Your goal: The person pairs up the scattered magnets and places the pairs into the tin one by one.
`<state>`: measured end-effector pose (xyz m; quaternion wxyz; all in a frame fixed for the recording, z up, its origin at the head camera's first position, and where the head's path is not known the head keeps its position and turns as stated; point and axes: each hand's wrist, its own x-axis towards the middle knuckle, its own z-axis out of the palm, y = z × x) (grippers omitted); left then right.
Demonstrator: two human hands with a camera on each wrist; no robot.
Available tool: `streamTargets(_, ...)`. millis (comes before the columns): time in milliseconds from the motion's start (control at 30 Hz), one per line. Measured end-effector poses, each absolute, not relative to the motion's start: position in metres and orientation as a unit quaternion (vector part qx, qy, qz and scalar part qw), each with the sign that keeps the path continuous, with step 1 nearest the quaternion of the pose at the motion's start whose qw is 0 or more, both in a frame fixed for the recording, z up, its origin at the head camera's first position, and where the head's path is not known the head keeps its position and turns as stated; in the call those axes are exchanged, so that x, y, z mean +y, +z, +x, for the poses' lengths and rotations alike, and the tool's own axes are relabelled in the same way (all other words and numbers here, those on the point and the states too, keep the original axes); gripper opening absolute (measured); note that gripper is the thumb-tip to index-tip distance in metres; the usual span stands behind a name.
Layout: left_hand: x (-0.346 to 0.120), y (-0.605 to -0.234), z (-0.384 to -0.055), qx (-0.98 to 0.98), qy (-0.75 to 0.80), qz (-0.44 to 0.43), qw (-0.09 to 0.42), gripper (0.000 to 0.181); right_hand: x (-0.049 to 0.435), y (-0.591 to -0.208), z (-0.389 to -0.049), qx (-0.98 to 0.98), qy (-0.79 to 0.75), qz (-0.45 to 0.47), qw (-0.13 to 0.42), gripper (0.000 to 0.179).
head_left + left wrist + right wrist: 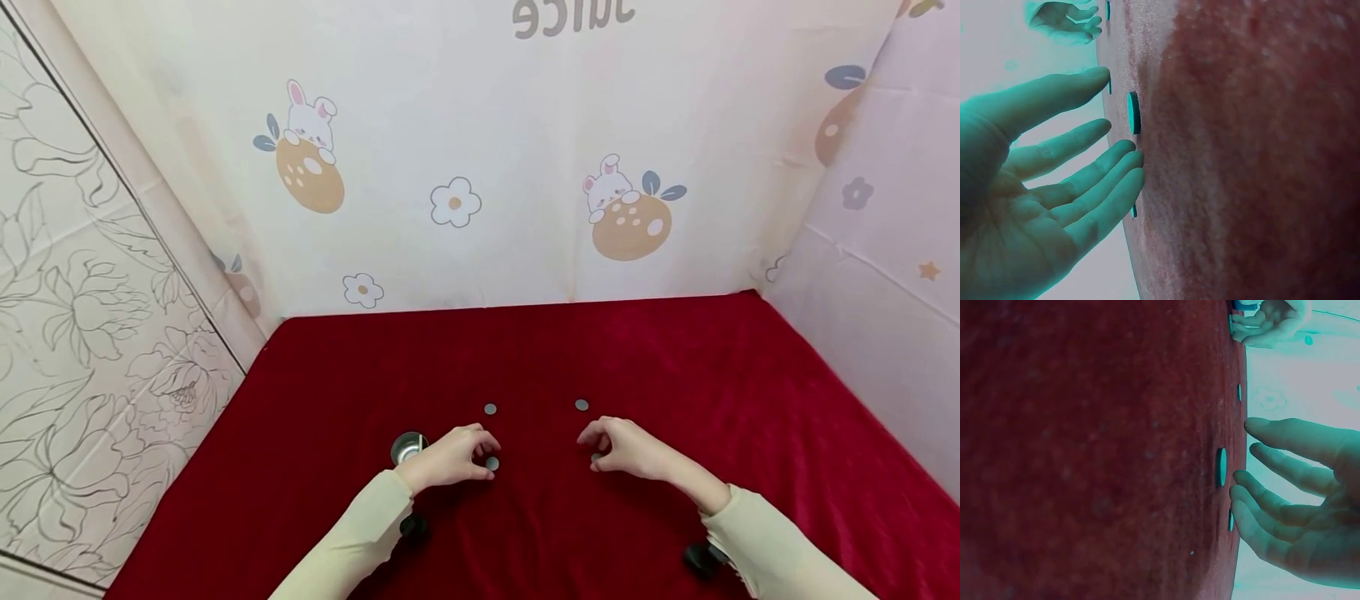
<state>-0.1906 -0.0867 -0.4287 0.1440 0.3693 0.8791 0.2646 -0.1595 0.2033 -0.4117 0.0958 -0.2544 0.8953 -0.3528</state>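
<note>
Several small flat grey discs lie on the red cloth. My left hand (pixel 455 456) is spread with thumb and fingers apart around a near-left disc (pixel 492 463), holding nothing. In the left wrist view that disc (pixel 1134 113) sits just beyond the loosely bent fingers (pixel 1094 206). Across from it, my right hand (pixel 630 448) reaches down with parted fingers beside a near-right disc (pixel 597 457), partly covered by the fingers in the head view. The right wrist view has this disc (pixel 1222 467) close to the fingertips (pixel 1239 477). Farther back lie a left disc (pixel 491 409) and a right disc (pixel 582 405).
A small round metal bowl (pixel 401 442) stands behind my left wrist, partly hidden by it. Red cloth (pixel 525 358) covers the table up to a printed curtain (pixel 517 250) at the back. More patterned panels flank both sides.
</note>
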Motion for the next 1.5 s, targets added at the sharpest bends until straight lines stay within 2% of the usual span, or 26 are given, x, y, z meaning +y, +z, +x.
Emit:
streamTargets(300,-0.084,-0.434,-0.194,0.884,0.246,0.366,0.155,0.026,0.211,-0.423,-0.162,0.892,-0.344,-0.268,0.123,0.024)
streamTargets(867,-0.076,-0.437,-0.201,0.888,0.219,0.378,0.142,0.012,0.21,-0.428,-0.168,0.9,-0.334,-0.256,0.116,0.014)
streamTargets(1500,-0.059,-0.436,-0.199,0.888,0.224,0.372,0.15,0.012,0.182,-0.426,-0.172,0.889,-0.34,-0.282,0.115,0.012)
